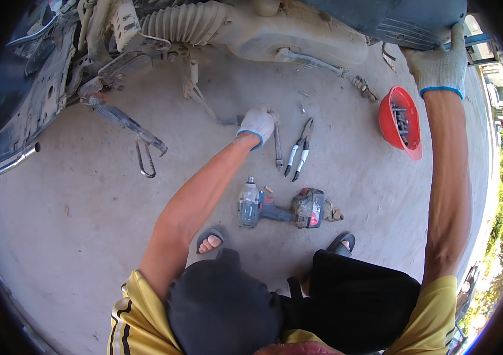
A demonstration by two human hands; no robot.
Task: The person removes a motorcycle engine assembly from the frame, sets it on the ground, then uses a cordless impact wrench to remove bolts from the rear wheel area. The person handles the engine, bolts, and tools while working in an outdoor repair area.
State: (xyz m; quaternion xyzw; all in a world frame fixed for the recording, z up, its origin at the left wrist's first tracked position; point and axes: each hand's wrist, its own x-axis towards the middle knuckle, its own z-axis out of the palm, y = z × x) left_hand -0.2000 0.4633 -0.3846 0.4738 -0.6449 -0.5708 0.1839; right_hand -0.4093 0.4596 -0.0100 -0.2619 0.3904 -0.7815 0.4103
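Observation:
My left hand (258, 122), in a white knit glove with a blue cuff, reaches down to the concrete floor and closes on the end of a grey metal tool (227, 120) lying there. Just right of it lie a long ratchet handle (277, 147) and a pair of pliers (299, 148) with white grips. My right hand (440, 62), gloved the same way, is raised and pressed flat against the dark vehicle body panel (405, 21) at the top right. A cordless impact wrench (278, 207) lies on the floor near my feet.
A red bowl-like hard hat (403, 123) holding sockets and bolts sits on the floor at right. Dusty vehicle underside parts, a ribbed rubber boot (183, 22) and hanging brackets (127, 124) fill the top and left. Small bolts (302, 102) lie scattered. My sandalled feet (211, 239) are below.

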